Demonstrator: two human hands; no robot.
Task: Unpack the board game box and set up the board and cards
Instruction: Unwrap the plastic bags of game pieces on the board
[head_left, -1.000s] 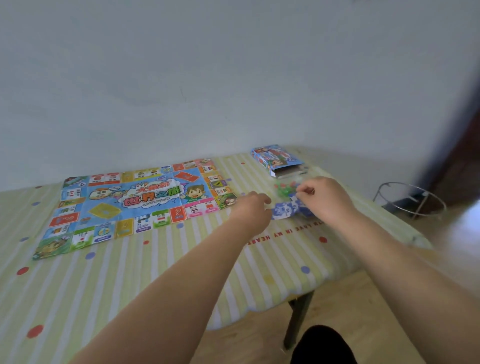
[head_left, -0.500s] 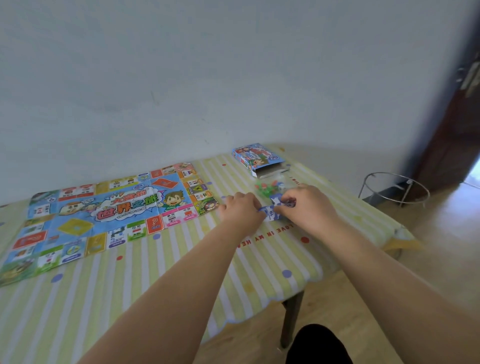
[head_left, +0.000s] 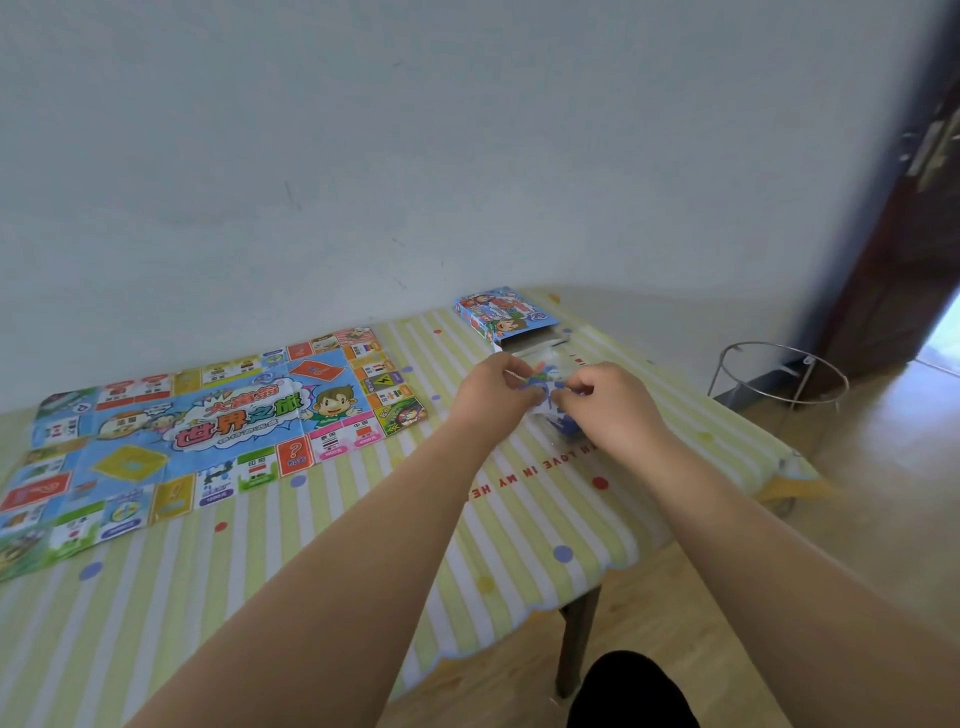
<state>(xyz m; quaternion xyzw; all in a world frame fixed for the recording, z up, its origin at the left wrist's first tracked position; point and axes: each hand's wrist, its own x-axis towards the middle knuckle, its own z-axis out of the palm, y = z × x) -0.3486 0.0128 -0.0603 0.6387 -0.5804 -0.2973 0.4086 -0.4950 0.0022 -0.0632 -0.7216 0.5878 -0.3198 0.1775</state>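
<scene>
Left hand (head_left: 491, 389) and right hand (head_left: 610, 402) pinch a small packet (head_left: 545, 384) over the striped surface (head_left: 311, 571).
The hands meet just above the surface with fingers curled, each pinching one side of the blue-and-white packet (its print is too blurred to read). Left of them the game board (head_left: 208, 421) lies unfolded flat. Farther back the game box (head_left: 501, 314) lies near the wall, its open end facing the hands. A wire stand (head_left: 756, 343) stands on the floor beyond the surface's right edge.
</scene>
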